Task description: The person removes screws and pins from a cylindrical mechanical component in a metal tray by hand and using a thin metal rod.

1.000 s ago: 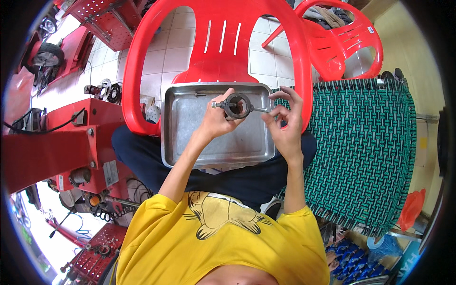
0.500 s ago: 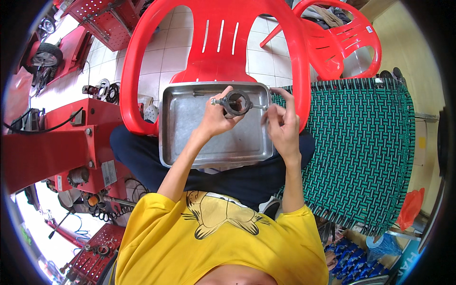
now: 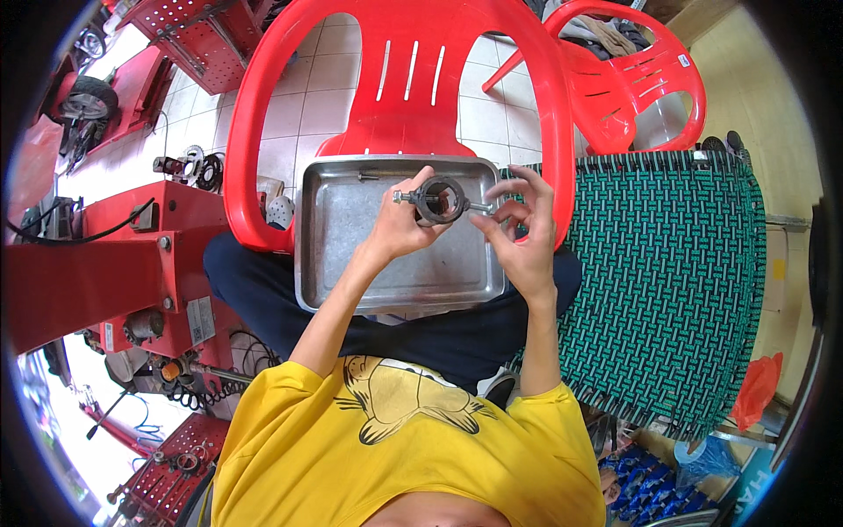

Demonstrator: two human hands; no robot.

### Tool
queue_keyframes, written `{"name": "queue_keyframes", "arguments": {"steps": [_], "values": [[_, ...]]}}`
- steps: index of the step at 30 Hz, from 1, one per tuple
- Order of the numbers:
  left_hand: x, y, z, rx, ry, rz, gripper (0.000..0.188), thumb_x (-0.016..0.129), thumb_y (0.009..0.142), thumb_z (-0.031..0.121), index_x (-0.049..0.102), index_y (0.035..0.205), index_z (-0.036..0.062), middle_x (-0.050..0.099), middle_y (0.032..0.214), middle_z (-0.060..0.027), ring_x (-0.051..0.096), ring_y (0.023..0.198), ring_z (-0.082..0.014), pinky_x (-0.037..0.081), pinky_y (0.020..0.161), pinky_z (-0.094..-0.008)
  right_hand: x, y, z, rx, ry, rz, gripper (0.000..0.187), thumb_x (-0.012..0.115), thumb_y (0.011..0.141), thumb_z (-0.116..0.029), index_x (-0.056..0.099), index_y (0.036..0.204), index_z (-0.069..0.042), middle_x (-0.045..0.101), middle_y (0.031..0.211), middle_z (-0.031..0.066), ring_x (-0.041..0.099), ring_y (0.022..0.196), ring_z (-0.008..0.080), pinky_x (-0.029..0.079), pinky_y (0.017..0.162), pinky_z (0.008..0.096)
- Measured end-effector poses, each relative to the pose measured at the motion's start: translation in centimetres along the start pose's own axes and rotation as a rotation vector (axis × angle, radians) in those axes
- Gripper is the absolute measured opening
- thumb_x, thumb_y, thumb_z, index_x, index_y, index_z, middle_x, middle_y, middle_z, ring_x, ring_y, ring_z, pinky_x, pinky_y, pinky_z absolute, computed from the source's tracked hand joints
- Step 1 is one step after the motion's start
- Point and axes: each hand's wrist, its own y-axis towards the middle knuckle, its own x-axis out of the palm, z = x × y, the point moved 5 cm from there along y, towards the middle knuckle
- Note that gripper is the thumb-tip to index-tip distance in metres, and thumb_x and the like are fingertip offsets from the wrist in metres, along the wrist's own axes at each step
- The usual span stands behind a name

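Note:
My left hand (image 3: 402,224) is closed around a dark metal ring clamp (image 3: 425,212), holding it above the metal tray (image 3: 395,277). A bolt (image 3: 403,197) sticks out of the clamp's left side, and a thin bolt or rod (image 3: 479,206) reaches out from its right side. Beside that right end is my right hand (image 3: 524,224), its fingers bent but spread, the thumb close to the tip. Whether the thumb touches the tip is hard to tell. Inside the tray, along its far edge, lies another long bolt (image 3: 378,176).
The tray rests on my lap, with a red plastic chair (image 3: 404,105) just beyond it. To the right is a green woven lounger (image 3: 663,281), and a second red chair (image 3: 615,83) stands behind it. Red machinery (image 3: 171,263) fills the left side.
My right hand's fingers have opened out and shifted slightly, with the thumb moved left toward the rod's end. The left hand still holds the clamp, now slightly lower.

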Motion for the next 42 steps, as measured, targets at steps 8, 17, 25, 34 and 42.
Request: {"name": "queue_keyframes", "arguments": {"steps": [8, 17, 25, 34, 42], "values": [[0.0, 0.1, 0.2, -0.027, -0.048, 0.011, 0.032, 0.085, 0.08, 0.014, 0.059, 0.096, 0.0042, 0.069, 0.078, -0.0058, 0.064, 0.07, -0.0123, 0.051, 0.066, -0.0299, -0.4, -0.3, 1.1, 0.141, 0.063, -0.034, 0.066, 0.077, 0.09, -0.005, 0.042, 0.146, -0.005, 0.071, 0.087, 0.0064, 0.058, 0.061, 0.0037, 0.038, 0.053, 0.0205], [0.0, 0.1, 0.7, 0.025, 0.007, -0.001, 0.034, 0.086, 0.079, 0.014, 0.056, 0.092, 0.004, 0.068, 0.077, -0.0077, 0.064, 0.068, -0.0178, 0.051, 0.065, -0.0313, -0.3, -0.3, 0.5, 0.166, 0.074, -0.005, 0.063, 0.076, 0.092, -0.006, 0.042, 0.145, -0.006, 0.07, 0.083, 0.0043, 0.055, 0.06, 0.003, 0.036, 0.053, 0.0203], [0.0, 0.1, 0.2, -0.012, -0.036, 0.01, 0.034, 0.086, 0.079, 0.015, 0.058, 0.094, 0.0038, 0.069, 0.077, -0.0073, 0.064, 0.068, -0.0174, 0.051, 0.065, -0.0321, -0.2, -1.0, 2.1, 0.234, 0.169, -0.054, 0.061, 0.075, 0.094, -0.007, 0.042, 0.145, -0.006, 0.069, 0.111, 0.01, 0.056, 0.066, 0.0007, 0.034, 0.052, 0.0186], [-0.1, -0.3, 0.1, -0.039, 0.018, -0.012, 0.035, 0.087, 0.078, 0.015, 0.058, 0.093, 0.0038, 0.069, 0.076, -0.0085, 0.065, 0.068, -0.0195, 0.052, 0.065, -0.0345, -0.1, -0.4, 1.9, 0.321, 0.186, -0.088, 0.057, 0.071, 0.097, -0.008, 0.041, 0.146, -0.006, 0.067, 0.112, 0.0099, 0.056, 0.061, 0.005, 0.036, 0.05, 0.0212], [0.0, 0.0, 0.7, -0.013, -0.067, 0.011, 0.033, 0.086, 0.078, 0.014, 0.058, 0.092, 0.0041, 0.069, 0.078, -0.009, 0.065, 0.069, -0.0189, 0.052, 0.065, -0.0334, 0.1, -0.6, 0.2, -0.04, -0.001, 0.012, 0.066, 0.083, 0.086, -0.007, 0.048, 0.142, -0.009, 0.066, 0.107, 0.0063, 0.061, 0.069, 0.0058, 0.039, 0.051, 0.0216]]}}
